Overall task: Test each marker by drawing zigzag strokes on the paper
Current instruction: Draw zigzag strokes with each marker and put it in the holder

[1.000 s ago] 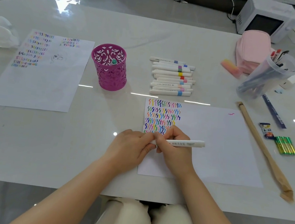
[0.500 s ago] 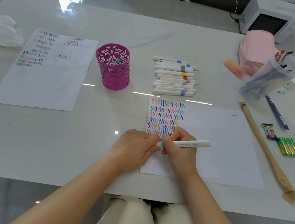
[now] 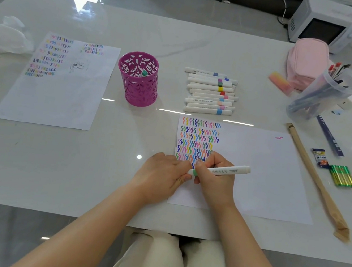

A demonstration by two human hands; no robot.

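A white sheet of paper [image 3: 260,171] lies in front of me, its left part filled with rows of coloured zigzag strokes [image 3: 198,140]. My right hand [image 3: 214,179] grips a white marker [image 3: 228,170] with a green band, held level over the paper's lower left. My left hand [image 3: 161,175] pinches the marker's left end, where the cap sits. Several more white markers [image 3: 210,92] lie in a row behind the paper. A magenta pen cup [image 3: 138,78] stands to their left with one marker inside.
A second marked sheet [image 3: 56,80] lies at the left. At the right are a pink pouch [image 3: 306,60], a clear cup of pens [image 3: 322,95], a pink eraser [image 3: 280,82], a ruler [image 3: 329,135], a paper-wrapped stick [image 3: 316,180], a small packet [image 3: 320,157] and green batteries [image 3: 342,176].
The green band at the marker's left end has come into view between my hands, as my left hand draws the end piece away. The marker's right end tilts slightly upward.
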